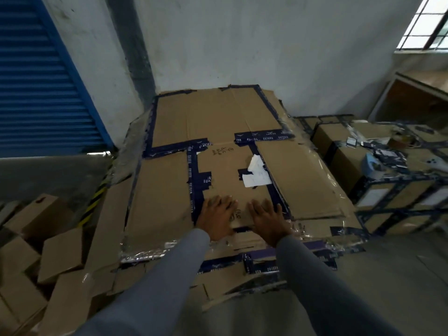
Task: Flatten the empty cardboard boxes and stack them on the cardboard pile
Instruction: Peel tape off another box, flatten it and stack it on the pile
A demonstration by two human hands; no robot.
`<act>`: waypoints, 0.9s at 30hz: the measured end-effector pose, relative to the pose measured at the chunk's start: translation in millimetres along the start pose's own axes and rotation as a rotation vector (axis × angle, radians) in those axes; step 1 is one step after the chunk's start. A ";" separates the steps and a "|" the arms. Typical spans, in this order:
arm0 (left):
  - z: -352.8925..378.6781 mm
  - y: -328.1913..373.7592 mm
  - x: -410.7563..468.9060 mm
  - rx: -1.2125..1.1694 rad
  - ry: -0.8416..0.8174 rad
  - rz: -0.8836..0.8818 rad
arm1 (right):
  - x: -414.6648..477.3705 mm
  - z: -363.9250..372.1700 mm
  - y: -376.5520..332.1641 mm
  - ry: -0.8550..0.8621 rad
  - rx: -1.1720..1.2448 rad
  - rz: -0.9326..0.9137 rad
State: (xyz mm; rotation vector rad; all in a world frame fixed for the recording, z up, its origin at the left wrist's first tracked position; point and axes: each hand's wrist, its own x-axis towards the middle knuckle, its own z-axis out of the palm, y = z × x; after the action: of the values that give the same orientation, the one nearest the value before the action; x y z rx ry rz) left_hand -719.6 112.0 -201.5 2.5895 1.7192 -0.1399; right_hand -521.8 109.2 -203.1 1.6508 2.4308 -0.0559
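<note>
Flattened cardboard box (232, 180) lies on top of the cardboard pile (242, 260) against the grey wall, its flaps spread out and edged with dark blue tape. From the head view I see my left hand (217, 218) and right hand (268, 220) side by side, palms down, fingers spread flat on its near edge, gripping nothing. A torn white label (255, 174) sits just beyond my right hand. Taped cartons (397, 190) stand to the right, small brown boxes (43, 243) are heaped to the left

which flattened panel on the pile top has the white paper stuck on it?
The centre panel under both hands; the white paper sits on its right side.
</note>
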 end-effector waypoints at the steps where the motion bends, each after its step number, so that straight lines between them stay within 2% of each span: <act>1: -1.3 2.6 2.9 0.004 0.024 -0.002 | 4.0 -1.0 3.2 -0.001 -0.017 0.017; 9: -0.7 3.0 46.5 0.033 0.044 -0.054 | 56.5 2.7 30.1 -0.063 -0.140 0.054; 11: 1.0 -2.6 55.2 0.048 0.034 -0.080 | 73.7 2.8 31.3 -0.047 -0.131 0.079; 12: 0.6 -6.9 61.6 0.050 0.030 -0.102 | 82.2 -4.2 31.4 -0.091 -0.115 0.074; 14: -4.1 -14.9 74.6 0.037 0.007 -0.140 | 97.0 -12.3 32.4 0.002 -0.049 0.038; 21: 3.7 -17.8 91.7 -0.014 -0.052 -0.240 | 113.9 -20.8 33.5 -0.077 -0.033 0.028; 27: 6.0 -21.0 80.9 -0.119 -0.091 -0.314 | 100.6 -13.1 32.2 -0.072 -0.004 0.024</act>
State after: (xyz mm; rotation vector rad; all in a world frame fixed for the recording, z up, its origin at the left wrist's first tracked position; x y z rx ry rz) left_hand -708.1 194.0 -214.3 2.1824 2.0194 -0.1539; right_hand -529.7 215.3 -206.6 1.6468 2.3564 -0.1057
